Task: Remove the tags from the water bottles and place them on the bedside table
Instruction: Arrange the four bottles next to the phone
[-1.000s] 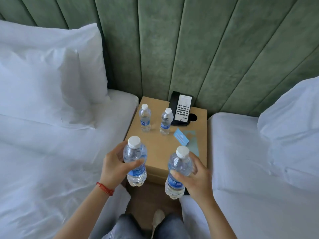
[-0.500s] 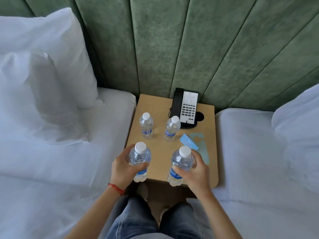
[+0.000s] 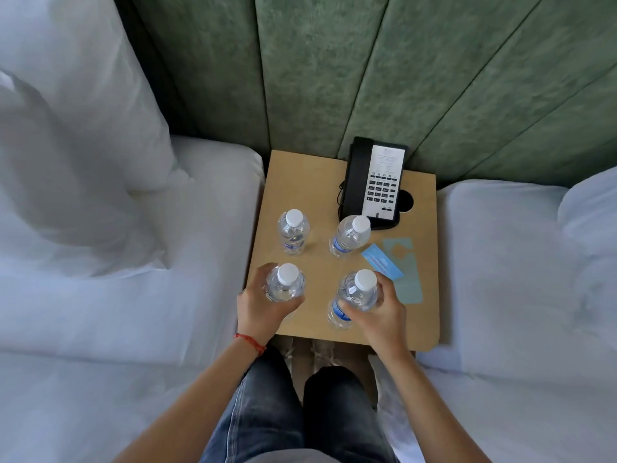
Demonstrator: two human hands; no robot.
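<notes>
your left hand point(image 3: 258, 304) wraps the front-left water bottle point(image 3: 285, 285), fingers point(image 3: 263, 270) curled around its far side and thumb across the near side, pinching the clear body just below the white cap. your right hand point(image 3: 380, 312) grips the front-right water bottle point(image 3: 354, 297) the same way, fingers closed around the shoulder, thumb over its blue label. both bottles are upright over the near edge of the wooden counter point(image 3: 314, 182); i cannot tell whether their bases touch the surface.

two more bottles stand free on the counter: the back-left bottle point(image 3: 293, 232) at twelve o'clock from your left hand, the back-right bottle point(image 3: 350, 235) at twelve o'clock from your right hand, just in front of the black telephone point(image 3: 372, 183). a small blue card point(image 3: 382, 262) lies flat at one o'clock from your right hand, resting on a pale teal door hanger point(image 3: 405, 272); whether it is a tag is not clear.

a red string bracelet point(image 3: 250, 342) circles your left wrist. white beds point(image 3: 117, 312) flank the counter at nine and three o'clock, with a green padded headboard point(image 3: 334, 78) at twelve.
</notes>
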